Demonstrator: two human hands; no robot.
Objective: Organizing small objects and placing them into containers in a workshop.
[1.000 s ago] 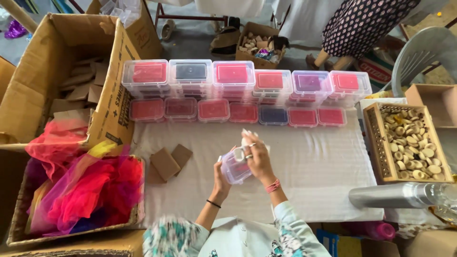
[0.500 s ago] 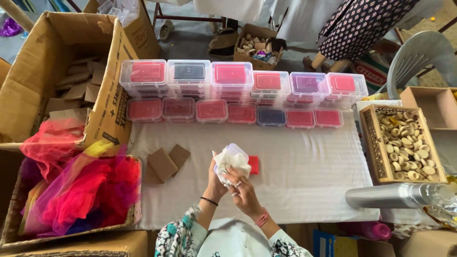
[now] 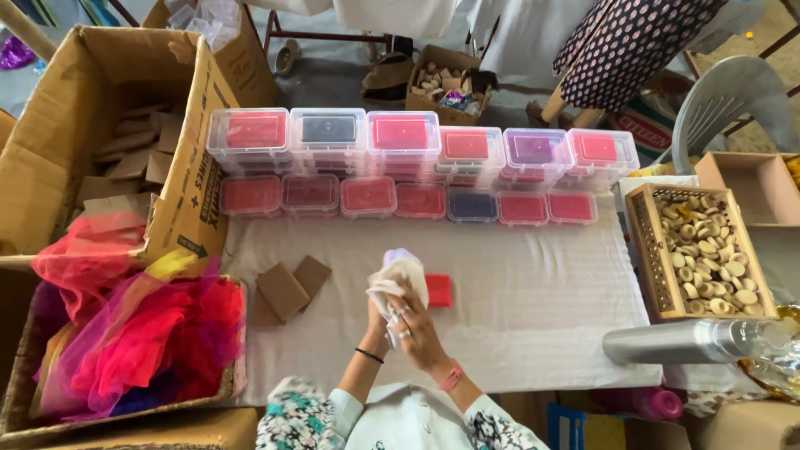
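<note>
Both hands meet at the near middle of the table, closed around a white cloth (image 3: 398, 275) bunched up between them. The right hand (image 3: 419, 327) lies over the near side of the bundle, fingers curled into it, a ring on one finger and a pink band at the wrist. The left hand (image 3: 377, 315) is mostly hidden behind the right; it grips the cloth from the left, with a dark band on its wrist. Whether the cloth wraps anything cannot be told.

Just right of the cloth, a small red block (image 3: 438, 290) lies flat on the white table cover (image 3: 533, 292). To the left lie brown cards (image 3: 290, 286), overlapping. Along the far edge stand two rows of clear boxes (image 3: 400, 137) with red, pink, purple and dark fillings. A wooden tray (image 3: 646, 250) of pale pieces sits at the right, a metal tube (image 3: 667, 342) near it. At the left, a carton (image 3: 75, 100) holds cardboard pieces, and bright netting (image 3: 125, 333) fills a nearer box.
</note>
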